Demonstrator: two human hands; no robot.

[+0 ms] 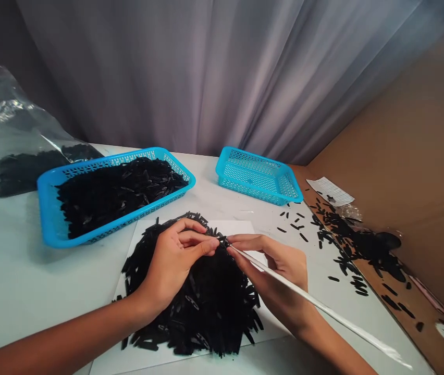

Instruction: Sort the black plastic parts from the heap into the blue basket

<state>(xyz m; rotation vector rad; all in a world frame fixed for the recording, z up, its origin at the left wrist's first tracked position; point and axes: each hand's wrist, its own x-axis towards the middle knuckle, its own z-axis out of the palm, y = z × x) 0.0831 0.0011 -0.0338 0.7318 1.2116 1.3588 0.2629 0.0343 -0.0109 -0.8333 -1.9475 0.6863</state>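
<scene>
My left hand (179,255) is closed in a pinch over a heap of small black elongated pieces (206,307), with a black piece (222,239) at its fingertips. Opposite it, my right hand (272,260) has its thumb and forefinger pinched on the near end of a long, narrow white strip (304,294), which slants down to the lower right across the wrist. Both sets of fingertips almost meet above the heap. Under the heap lies a white sheet (107,344). The exact kind of the black pieces is too small to make out.
A blue basket (52,232) full of black pieces stands at left, before a clear plastic bag (22,125). Another blue basket (253,174) stands at the back. Loose black pieces (358,250) and a white grid card (329,190) lie along the brown right edge. A grey curtain (167,73) hangs behind.
</scene>
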